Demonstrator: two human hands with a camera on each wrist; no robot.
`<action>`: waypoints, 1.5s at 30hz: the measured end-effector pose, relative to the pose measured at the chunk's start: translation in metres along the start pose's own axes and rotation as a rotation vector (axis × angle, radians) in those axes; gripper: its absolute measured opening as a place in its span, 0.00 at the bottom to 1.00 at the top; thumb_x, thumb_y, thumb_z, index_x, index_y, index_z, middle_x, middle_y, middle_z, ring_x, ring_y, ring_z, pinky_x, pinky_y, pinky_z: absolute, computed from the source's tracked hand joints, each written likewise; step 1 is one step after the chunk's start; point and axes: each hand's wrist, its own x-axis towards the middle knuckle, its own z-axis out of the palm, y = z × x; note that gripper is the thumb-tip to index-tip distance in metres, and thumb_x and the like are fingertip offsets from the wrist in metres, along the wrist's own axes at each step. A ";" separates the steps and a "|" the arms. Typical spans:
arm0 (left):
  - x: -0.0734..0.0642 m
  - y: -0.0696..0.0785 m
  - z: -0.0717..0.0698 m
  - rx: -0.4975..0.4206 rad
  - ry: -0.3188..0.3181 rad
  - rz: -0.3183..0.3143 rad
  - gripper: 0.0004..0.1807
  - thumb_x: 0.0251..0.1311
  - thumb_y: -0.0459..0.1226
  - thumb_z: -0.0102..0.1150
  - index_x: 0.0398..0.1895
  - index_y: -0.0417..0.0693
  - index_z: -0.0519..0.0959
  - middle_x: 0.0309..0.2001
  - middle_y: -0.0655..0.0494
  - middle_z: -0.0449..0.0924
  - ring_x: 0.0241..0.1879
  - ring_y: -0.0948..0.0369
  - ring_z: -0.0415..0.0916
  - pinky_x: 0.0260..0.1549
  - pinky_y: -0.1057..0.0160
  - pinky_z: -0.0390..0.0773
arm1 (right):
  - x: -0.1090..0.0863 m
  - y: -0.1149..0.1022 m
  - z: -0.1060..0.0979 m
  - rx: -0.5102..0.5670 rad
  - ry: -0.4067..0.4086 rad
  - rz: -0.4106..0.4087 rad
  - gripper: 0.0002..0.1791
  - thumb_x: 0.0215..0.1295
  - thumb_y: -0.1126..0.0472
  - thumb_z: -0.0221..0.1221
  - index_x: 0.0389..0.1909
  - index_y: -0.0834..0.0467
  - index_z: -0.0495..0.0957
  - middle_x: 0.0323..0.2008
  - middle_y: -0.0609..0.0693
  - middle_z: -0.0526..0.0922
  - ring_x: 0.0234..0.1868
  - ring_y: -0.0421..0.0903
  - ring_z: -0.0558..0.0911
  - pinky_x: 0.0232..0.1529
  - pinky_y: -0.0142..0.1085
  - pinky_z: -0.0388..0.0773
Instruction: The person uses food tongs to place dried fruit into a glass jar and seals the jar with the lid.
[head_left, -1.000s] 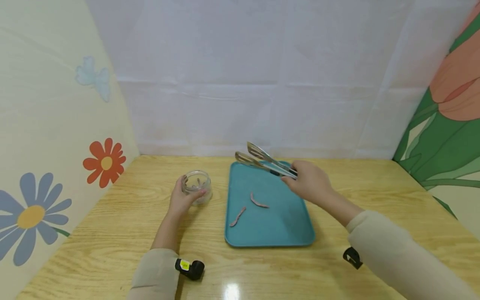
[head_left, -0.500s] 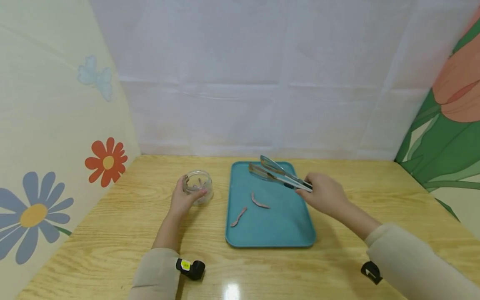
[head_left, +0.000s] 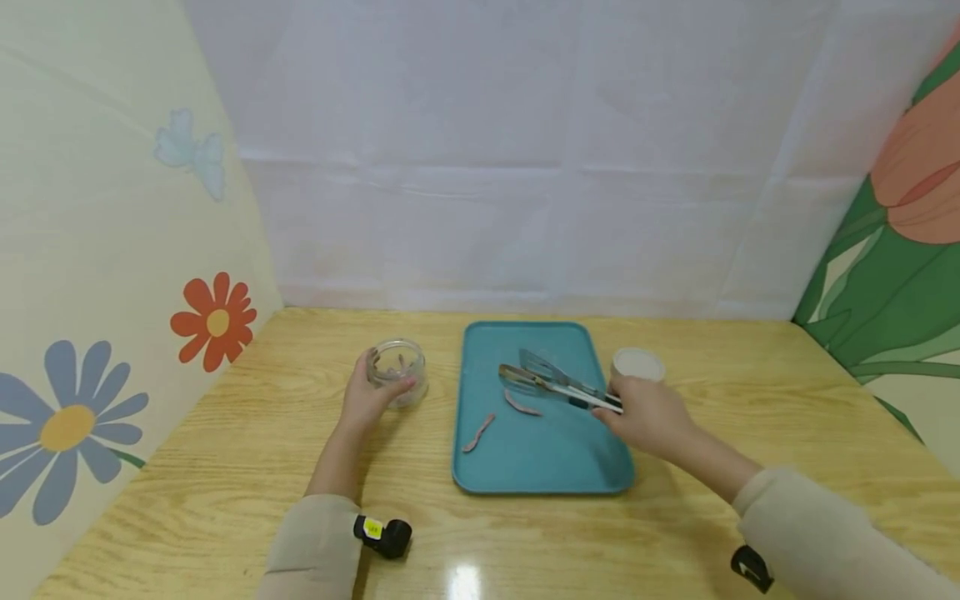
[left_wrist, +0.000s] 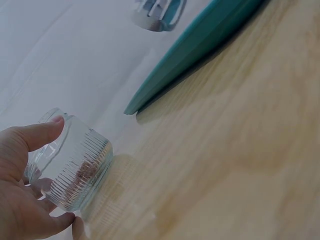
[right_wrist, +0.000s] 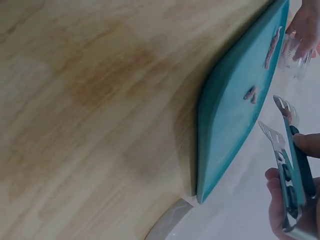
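My left hand (head_left: 366, 396) holds a small clear glass jar (left_wrist: 82, 162) with ribbed sides, which stands on the table left of the tray. Some reddish-brown pieces lie inside the jar. My right hand (head_left: 654, 417) grips metal tongs (head_left: 561, 390) with slotted ends. The tong ends are apart with nothing between them, above a curved pinkish strip (head_left: 522, 407) on the blue-green tray (head_left: 540, 468). A second, wavy pinkish strip (head_left: 478, 433) lies nearer the tray's front left. In the right wrist view, fingers and thumb wrap the tong handles.
A round white object (head_left: 637, 363), like a lid or a tub, sits right of the tray just beyond my right hand and is partly hidden by it. Behind the wooden table (head_left: 420, 533) hangs a white cloth backdrop (head_left: 465, 233). Flower-patterned panels stand on both sides.
My right hand moves right and then towards me, bringing the tongs lower over the tray, near the curved strip. The round white object comes into sight. My left hand stays on the jar.
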 end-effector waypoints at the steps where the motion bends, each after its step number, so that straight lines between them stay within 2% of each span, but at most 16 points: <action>1: 0.000 0.000 0.000 -0.002 -0.002 -0.002 0.51 0.44 0.43 0.64 0.66 0.46 0.41 0.65 0.43 0.39 0.62 0.46 0.37 0.56 0.48 0.45 | -0.001 0.000 0.001 -0.004 -0.004 -0.005 0.15 0.49 0.52 0.61 0.18 0.54 0.67 0.11 0.45 0.63 0.11 0.42 0.62 0.10 0.33 0.56; 13: -0.001 0.001 0.002 -0.003 -0.002 -0.006 0.51 0.45 0.43 0.64 0.66 0.46 0.41 0.65 0.43 0.39 0.62 0.47 0.37 0.57 0.48 0.45 | -0.011 -0.003 0.009 -0.005 -0.055 -0.037 0.16 0.50 0.54 0.61 0.17 0.53 0.63 0.11 0.45 0.61 0.11 0.39 0.59 0.10 0.31 0.53; 25: -0.001 0.000 0.001 -0.014 0.003 -0.003 0.51 0.44 0.43 0.64 0.66 0.47 0.41 0.65 0.44 0.39 0.62 0.47 0.37 0.57 0.49 0.45 | -0.014 -0.007 0.009 -0.043 -0.007 -0.119 0.19 0.48 0.59 0.62 0.14 0.52 0.59 0.12 0.42 0.61 0.13 0.38 0.60 0.10 0.31 0.55; 31: -0.002 0.000 0.001 -0.046 -0.002 0.000 0.51 0.44 0.43 0.64 0.66 0.47 0.40 0.65 0.44 0.39 0.63 0.48 0.37 0.57 0.50 0.45 | -0.015 -0.007 0.010 -0.033 0.004 -0.136 0.20 0.49 0.60 0.62 0.14 0.52 0.58 0.12 0.42 0.59 0.12 0.38 0.59 0.10 0.30 0.53; 45: -0.003 0.001 0.000 -0.057 -0.006 0.001 0.51 0.45 0.42 0.64 0.66 0.47 0.40 0.65 0.44 0.40 0.63 0.48 0.37 0.57 0.50 0.44 | -0.018 -0.002 0.005 -0.017 0.015 -0.124 0.19 0.49 0.61 0.61 0.15 0.52 0.58 0.13 0.41 0.61 0.13 0.38 0.61 0.11 0.31 0.55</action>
